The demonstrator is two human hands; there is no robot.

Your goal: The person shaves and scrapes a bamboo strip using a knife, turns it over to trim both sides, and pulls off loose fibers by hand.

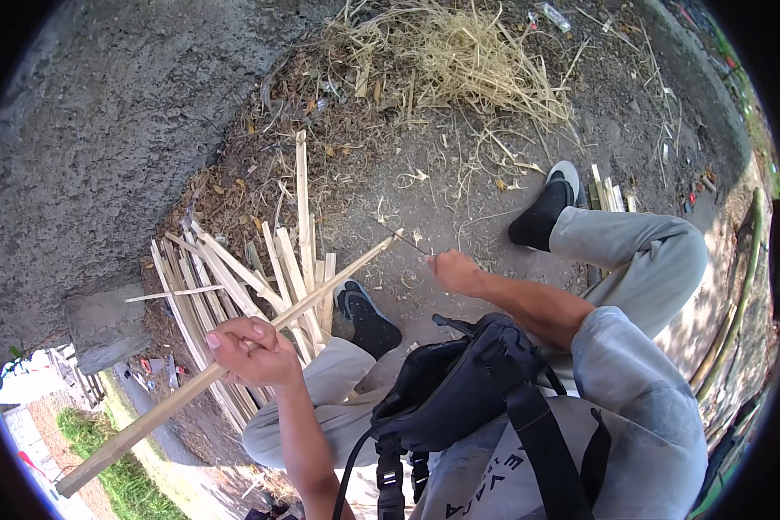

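- The left hand [250, 351] is closed around a long bamboo slat [234, 357], gripping it about midway; the slat runs from below and left of that hand up to its tip near the right hand.
- The right hand [453, 270] is clenched on a thin dark blade [407, 242], probably a knife, whose point meets the slat's far tip [383, 245].
- Just beyond the left hand lies a pile of split slats [234, 282], fanned on the ground against a rough concrete slab [95, 130].
- Curled shavings and dry straw [459, 61] cover the ground ahead of the right hand; the person's shoes [546, 208] rest on either side of the working spot.
- A black bag [459, 381] hangs at the chest, close under both forearms.
- To shave well, I judge the left hand should hold the slat steady and angled, while the blade stays shallow and is pushed away from the body, clear of the legs.
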